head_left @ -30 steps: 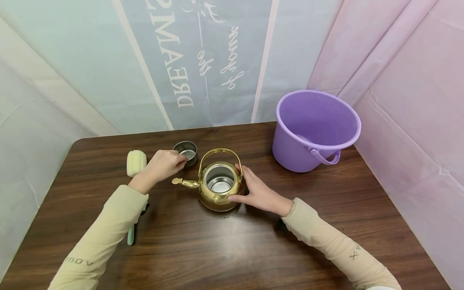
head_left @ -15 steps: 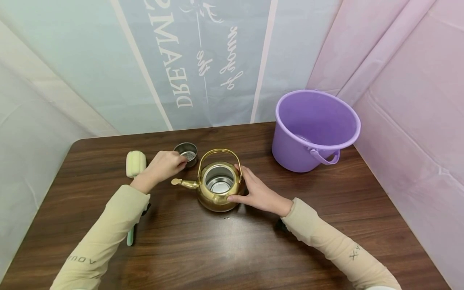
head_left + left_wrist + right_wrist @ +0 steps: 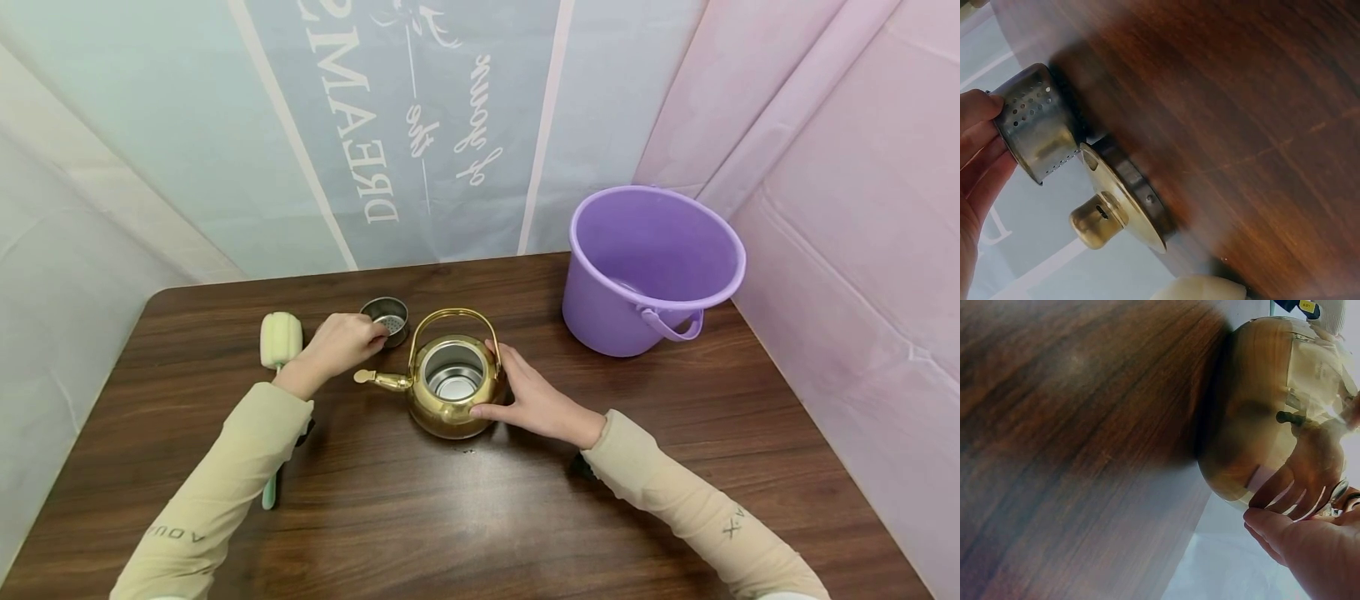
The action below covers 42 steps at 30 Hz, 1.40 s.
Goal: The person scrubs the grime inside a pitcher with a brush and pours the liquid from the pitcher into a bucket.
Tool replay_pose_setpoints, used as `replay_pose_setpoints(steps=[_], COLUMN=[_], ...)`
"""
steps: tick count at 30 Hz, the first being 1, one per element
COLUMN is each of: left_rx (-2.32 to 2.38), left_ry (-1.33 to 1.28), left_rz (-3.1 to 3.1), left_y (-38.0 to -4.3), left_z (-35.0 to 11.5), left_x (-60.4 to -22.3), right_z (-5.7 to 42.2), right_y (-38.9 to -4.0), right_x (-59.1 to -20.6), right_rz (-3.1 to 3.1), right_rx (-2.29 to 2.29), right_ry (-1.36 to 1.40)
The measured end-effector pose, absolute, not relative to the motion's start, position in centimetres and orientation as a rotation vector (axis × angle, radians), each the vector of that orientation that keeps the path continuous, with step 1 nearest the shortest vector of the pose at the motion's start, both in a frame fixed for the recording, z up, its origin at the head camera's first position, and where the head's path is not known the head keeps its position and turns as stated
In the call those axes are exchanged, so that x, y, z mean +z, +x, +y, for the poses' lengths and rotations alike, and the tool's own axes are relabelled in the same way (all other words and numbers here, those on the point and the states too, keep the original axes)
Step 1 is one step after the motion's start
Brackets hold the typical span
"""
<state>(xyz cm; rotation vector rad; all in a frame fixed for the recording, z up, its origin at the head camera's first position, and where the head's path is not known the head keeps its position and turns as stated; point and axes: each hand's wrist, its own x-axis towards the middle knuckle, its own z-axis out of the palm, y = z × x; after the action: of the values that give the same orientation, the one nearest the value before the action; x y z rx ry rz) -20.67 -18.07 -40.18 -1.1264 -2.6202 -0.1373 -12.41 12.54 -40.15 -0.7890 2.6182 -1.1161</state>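
My left hand pinches the rim of a round metal tea strainer, thumb on one side of its wall. In the left wrist view the perforated strainer has its base close to the tabletop. Beside it lies a gold kettle lid with a knob, hidden behind the hand in the head view. A gold kettle stands lidless, spout to the left and handle raised. Against its right side my right hand grips the body, thumb in front and fingers toward the back. The right wrist view shows fingertips touching the shiny kettle.
Left of the left hand lies a sponge brush with a green handle, partly covered by the forearm. A purple bucket stands at the back right of the wooden table. Printed fabric hangs behind the table.
The left forearm has shifted very slightly to the right, its hand still at the strainer. The right hand and kettle look unmoved.
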Motion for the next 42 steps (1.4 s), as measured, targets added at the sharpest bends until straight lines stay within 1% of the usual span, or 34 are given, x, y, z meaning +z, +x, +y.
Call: replay_pose_setpoints(steps=[10, 18, 25, 33, 42], left_rx=[-0.141, -0.171, -0.288, -0.381, -0.478], left_ry=[-1.11, -1.05, -1.019, -0.894, -0.767], left_rz=[-2.681, -2.773, -2.814, -2.709, -2.686], left_y=[-20.7, -20.7, -20.7, -20.2, -18.9], left_z=[-18.1, -18.0, -18.2, -19.7, -21.9], left_x=[-40.3, -40.1, -39.7, -39.1, -38.8], right_z=[12.5, 12.4, 12.4, 12.4, 12.2], right_y=[-12.3, -12.3, -12.3, -12.4, -12.6], right_x=[-40.1, -40.0, -40.0, -39.9, -40.1], right_rz=[2.622, 2.616, 2.625, 2.619, 2.621], right_rx=[-1.096, -1.089, -1.08, -1.09, -1.086], right_ry=[-0.749, -0.731, -0.727, -0.73, -0.75])
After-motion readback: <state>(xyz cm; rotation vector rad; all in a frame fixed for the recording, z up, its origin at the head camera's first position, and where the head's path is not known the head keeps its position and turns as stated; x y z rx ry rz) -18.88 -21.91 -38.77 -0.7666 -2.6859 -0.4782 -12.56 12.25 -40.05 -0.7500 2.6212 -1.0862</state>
